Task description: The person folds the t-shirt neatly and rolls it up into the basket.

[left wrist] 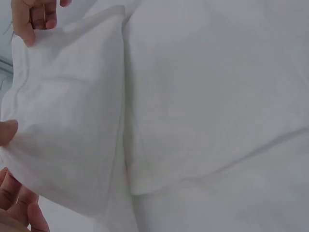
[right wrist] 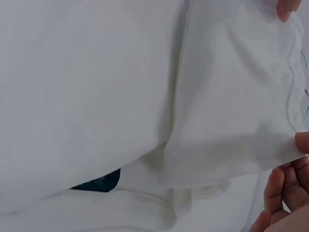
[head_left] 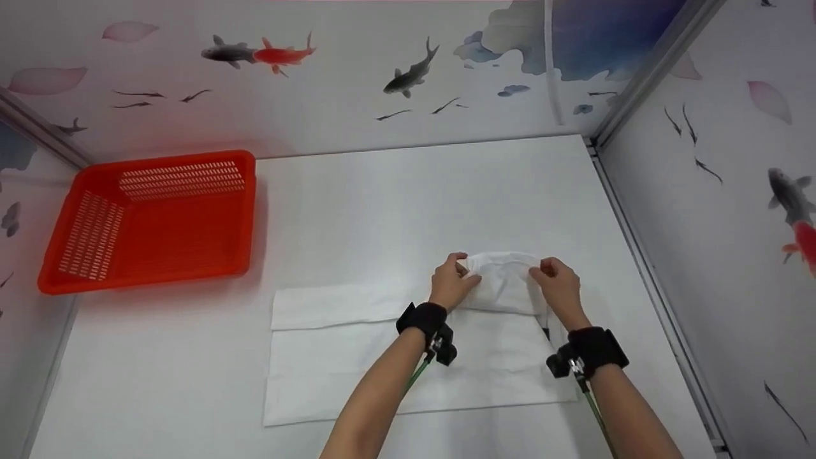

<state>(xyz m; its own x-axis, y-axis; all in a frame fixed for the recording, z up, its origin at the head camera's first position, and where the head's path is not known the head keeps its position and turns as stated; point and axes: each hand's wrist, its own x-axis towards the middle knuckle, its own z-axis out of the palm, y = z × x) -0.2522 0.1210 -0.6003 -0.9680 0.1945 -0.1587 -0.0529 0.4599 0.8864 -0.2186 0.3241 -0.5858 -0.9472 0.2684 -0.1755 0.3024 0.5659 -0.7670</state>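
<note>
A folded piece of white cloth (head_left: 331, 363) lies flat on the table; whether it is a garment I cannot tell. A narrower flap (head_left: 503, 280) of it is raised at the far right. My left hand (head_left: 451, 284) pinches the flap's left corner between thumb and fingers. At the opposite corner, my right hand (head_left: 561, 290) pinches it too. In the left wrist view the flap (left wrist: 72, 111) spans between both hands, with a fold line along its base. Below the cloth's edge, the right wrist view reveals a dark patch (right wrist: 101, 182), partly hidden.
A red plastic basket (head_left: 245, 264) with slotted sides stands at the back left of the white table (head_left: 382, 204). Printed walls (head_left: 344, 108) enclose the table at the back and sides. A metal rail (head_left: 644, 280) runs along the right edge.
</note>
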